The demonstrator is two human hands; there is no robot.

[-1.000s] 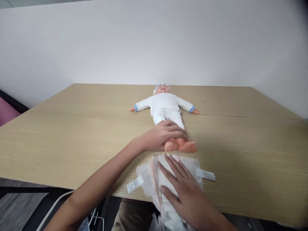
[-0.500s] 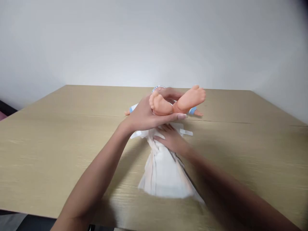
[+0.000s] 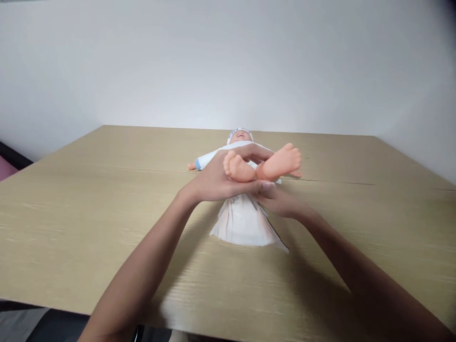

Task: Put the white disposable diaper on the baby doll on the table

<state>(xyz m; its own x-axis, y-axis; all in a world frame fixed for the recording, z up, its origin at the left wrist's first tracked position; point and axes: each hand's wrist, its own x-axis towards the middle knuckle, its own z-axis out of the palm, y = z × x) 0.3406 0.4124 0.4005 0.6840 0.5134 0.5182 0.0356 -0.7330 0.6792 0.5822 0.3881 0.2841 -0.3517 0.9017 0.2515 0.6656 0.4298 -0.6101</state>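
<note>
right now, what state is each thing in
doll, lying face up
feet, bare, lifted, soles toward the camera
cap, on the doll
diaper, unfolded, near end spread out, far end hidden
left hand, closed around the doll just above the feet
right hand, low by the diaper, grip partly hidden

Single head-worn view, close above the table (image 3: 89, 228), facing forward and down, wall (image 3: 228, 61) beyond

The tan table (image 3: 107, 213) bears a doll (image 3: 244, 172); nearer, a white diaper (image 3: 244, 225).
</note>
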